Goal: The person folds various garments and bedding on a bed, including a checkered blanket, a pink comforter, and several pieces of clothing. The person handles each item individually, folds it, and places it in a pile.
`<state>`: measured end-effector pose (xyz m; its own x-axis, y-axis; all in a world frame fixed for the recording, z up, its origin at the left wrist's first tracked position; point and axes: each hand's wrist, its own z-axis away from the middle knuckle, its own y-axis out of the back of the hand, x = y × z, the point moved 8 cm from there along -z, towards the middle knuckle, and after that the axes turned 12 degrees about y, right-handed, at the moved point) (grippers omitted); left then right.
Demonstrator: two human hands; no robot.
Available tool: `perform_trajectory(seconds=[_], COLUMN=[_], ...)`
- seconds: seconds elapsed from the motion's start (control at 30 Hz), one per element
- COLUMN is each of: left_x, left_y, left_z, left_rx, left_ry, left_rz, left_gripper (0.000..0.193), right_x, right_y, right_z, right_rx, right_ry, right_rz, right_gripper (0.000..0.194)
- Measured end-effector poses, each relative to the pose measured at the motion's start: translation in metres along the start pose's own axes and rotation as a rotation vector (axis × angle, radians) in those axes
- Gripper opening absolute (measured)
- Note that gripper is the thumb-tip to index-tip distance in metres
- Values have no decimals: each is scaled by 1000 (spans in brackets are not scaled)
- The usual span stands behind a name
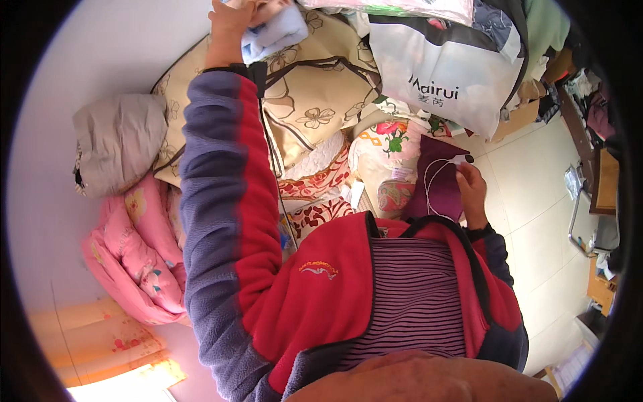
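Note:
My left hand reaches to the top edge of the head view, against a light blue folded fleecy cloth with a peach-coloured part beside it. The frame cuts off some of its fingers, so its grip is unclear. On the right, the fingertips of my right hand pinch the white end of a thin white cord, which has a small dark tip. The cord loops down over a dark purple cloth beside that hand. Beneath my left wrist lies a beige flower-patterned fabric storage bag with dark piping.
A white printed plastic bag stuffed with clothes stands at upper right. Pink bedding and a grey cloth bundle lie along the left wall. A flower-embroidered pillow sits mid-view. Tiled floor runs along the right.

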<state>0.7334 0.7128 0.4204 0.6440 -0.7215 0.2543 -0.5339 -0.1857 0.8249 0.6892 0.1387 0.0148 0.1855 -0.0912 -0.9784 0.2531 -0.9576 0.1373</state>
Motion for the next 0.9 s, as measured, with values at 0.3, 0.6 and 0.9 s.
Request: perform_trajectory(seconds=[0.3, 0.6, 0.9], left_x=[34, -48, -68], left_y=[-166, -287, -284], left_z=[11, -96, -115], left_rx=[368, -160, -90], left_ry=[-818, -590, -725], left_rz=[-1169, -726, -468], left_gripper=[43, 55, 40], right_x=[133, 216, 264], right_y=[122, 91, 76], right_z=[77, 77, 42], right_rx=[241, 86, -7], right_ry=[-215, -454, -677], right_rz=[512, 735, 656], right_gripper=[29, 45, 76])
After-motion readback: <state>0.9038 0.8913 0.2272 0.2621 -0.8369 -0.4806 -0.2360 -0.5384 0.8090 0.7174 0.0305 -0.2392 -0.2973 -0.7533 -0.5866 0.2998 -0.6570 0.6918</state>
